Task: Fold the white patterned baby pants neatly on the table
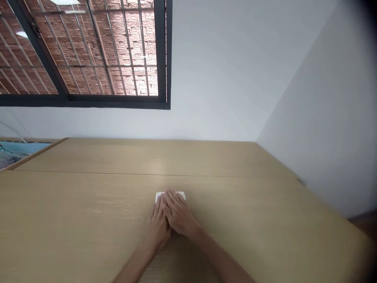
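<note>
A small flat white object (181, 195) lies on the light wooden table (88, 204), mostly covered by my hands. My left hand (159, 226) lies flat with fingers stretched out, its fingertips on the white object's left end. My right hand (178, 214) lies flat over it, partly overlapping my left hand, fingers stretched forward onto the object. Both forearms reach in from the bottom edge. What the white object is cannot be made out.
A seam runs across the table (118, 173) ahead of my hands. White walls meet in a corner at the back right. A dark-framed window (88, 100) with a grille and brick wall behind sits at upper left. The table's right edge runs diagonally.
</note>
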The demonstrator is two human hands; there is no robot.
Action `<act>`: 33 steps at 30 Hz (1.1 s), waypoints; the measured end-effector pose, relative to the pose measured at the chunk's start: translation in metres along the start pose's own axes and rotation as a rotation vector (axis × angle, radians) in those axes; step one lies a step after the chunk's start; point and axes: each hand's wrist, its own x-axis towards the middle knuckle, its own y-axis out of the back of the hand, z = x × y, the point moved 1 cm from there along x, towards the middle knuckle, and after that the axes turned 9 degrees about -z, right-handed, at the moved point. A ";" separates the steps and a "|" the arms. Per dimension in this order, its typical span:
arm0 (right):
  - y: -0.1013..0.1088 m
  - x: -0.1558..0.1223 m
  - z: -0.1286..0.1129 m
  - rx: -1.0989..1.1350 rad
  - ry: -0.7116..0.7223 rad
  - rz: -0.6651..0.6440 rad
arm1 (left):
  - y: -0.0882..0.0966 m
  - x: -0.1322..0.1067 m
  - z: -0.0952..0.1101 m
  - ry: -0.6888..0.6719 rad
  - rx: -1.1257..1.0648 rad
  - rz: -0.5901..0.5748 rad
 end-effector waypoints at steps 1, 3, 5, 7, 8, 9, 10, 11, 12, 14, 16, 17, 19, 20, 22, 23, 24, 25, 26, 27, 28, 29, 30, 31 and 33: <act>-0.003 -0.004 0.007 -0.016 0.006 -0.019 | -0.001 -0.007 -0.008 0.020 0.005 0.010; -0.003 -0.015 0.022 -0.041 -0.009 -0.057 | 0.002 -0.020 -0.026 0.062 0.039 0.030; 0.003 -0.027 0.037 -0.047 -0.071 -0.066 | 0.012 -0.031 -0.041 0.104 0.089 0.050; 0.013 -0.036 0.048 -0.024 -0.111 -0.041 | 0.029 -0.034 -0.047 0.133 0.115 0.075; 0.019 -0.039 0.052 0.001 -0.105 -0.028 | 0.038 -0.032 -0.046 0.134 0.109 0.079; 0.024 -0.042 0.056 0.035 -0.083 -0.022 | 0.048 -0.029 -0.042 0.116 0.093 0.071; 0.028 -0.043 0.058 0.073 -0.055 -0.027 | 0.056 -0.024 -0.037 0.081 0.071 0.049; 0.032 -0.044 0.060 0.111 -0.034 -0.045 | 0.061 -0.019 -0.030 0.034 0.042 0.010; 0.035 -0.044 0.061 0.144 -0.024 -0.072 | 0.063 -0.012 -0.023 -0.012 0.008 -0.042; 0.037 -0.043 0.065 0.190 -0.039 -0.139 | 0.060 0.001 -0.010 -0.069 -0.063 -0.161; 0.035 -0.041 0.069 0.218 -0.074 -0.196 | 0.049 0.015 -0.002 -0.053 -0.130 -0.272; 0.033 -0.039 0.071 0.232 -0.088 -0.210 | 0.043 0.021 -0.001 -0.031 -0.157 -0.308; 0.029 -0.035 0.075 0.258 -0.108 -0.206 | 0.035 0.032 -0.002 0.004 -0.191 -0.328; 0.027 -0.034 0.075 0.269 -0.113 -0.188 | 0.034 0.037 -0.004 0.014 -0.201 -0.317; 0.026 -0.030 0.074 0.288 -0.103 -0.120 | 0.039 0.045 -0.009 0.024 -0.218 -0.285; 0.028 -0.028 0.072 0.303 -0.086 -0.074 | 0.046 0.047 -0.011 0.029 -0.229 -0.269; 0.031 -0.027 0.069 0.329 -0.060 -0.026 | 0.055 0.048 -0.012 0.035 -0.245 -0.248; 0.036 -0.025 0.065 0.366 -0.034 0.025 | 0.066 0.048 -0.013 0.042 -0.264 -0.224; 0.042 -0.023 0.061 0.420 -0.019 0.069 | 0.078 0.046 -0.012 0.047 -0.280 -0.197; 0.050 -0.021 0.057 0.494 -0.019 0.101 | 0.090 0.042 -0.011 0.056 -0.313 -0.163; 0.058 -0.018 0.052 0.584 -0.030 0.118 | 0.101 0.038 -0.009 0.073 -0.375 -0.125; 0.066 -0.015 0.048 0.682 -0.047 0.118 | 0.110 0.032 -0.007 0.102 -0.465 -0.090; 0.073 -0.012 0.045 0.774 -0.067 0.102 | 0.117 0.027 -0.005 0.143 -0.570 -0.062; 0.079 -0.008 0.043 0.847 -0.085 0.072 | 0.119 0.021 -0.003 0.193 -0.673 -0.045; 0.087 0.001 0.043 0.888 -0.122 0.008 | 0.114 0.014 0.000 0.286 -0.809 -0.049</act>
